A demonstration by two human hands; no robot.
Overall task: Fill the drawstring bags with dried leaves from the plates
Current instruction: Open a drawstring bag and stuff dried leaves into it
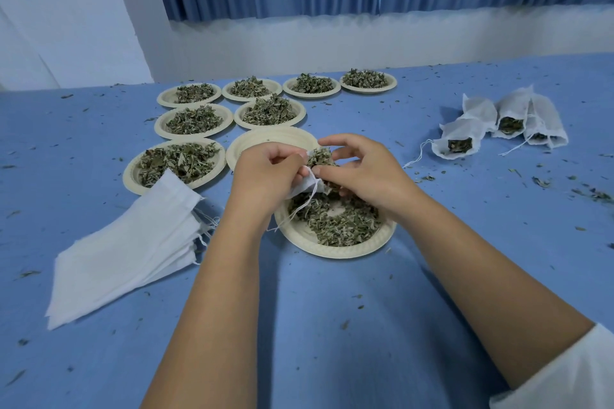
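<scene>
Both hands sit close together over the near plate: left hand (262,173) pinches the hem of a small white fabric drawstring bag (307,188) to keep its mouth open, and right hand (362,173) pinches a clump of dried green leaves (320,156) right at that mouth. Biggest down: blue cloth-covered table (332,325), crumbs all over. Flat stack of empty white bags (126,249) on my left side. Round cream paper plate (332,249) just below the hands, w/ a ring of leaves around a bare centre. Heaped plates (159,126) behind, seven approx., plus one empty plate (265,139). Filled bags (505,123) well apart on my right side. Thin white drawstring (299,209) dangles from the bag toward the plate. Handling, my guess: the bag weighs next to nothing and is limp, so it'll collapse unless I hold it at the hem. Better to grip the cloth there, not the string, or it'll cinch shut early. Leaves look brittle & feather-light. A loose pinch is enough, since squeezing hard prob. crumbles them and more bits scatter. Keep it all over the plate so spills land there.
</scene>
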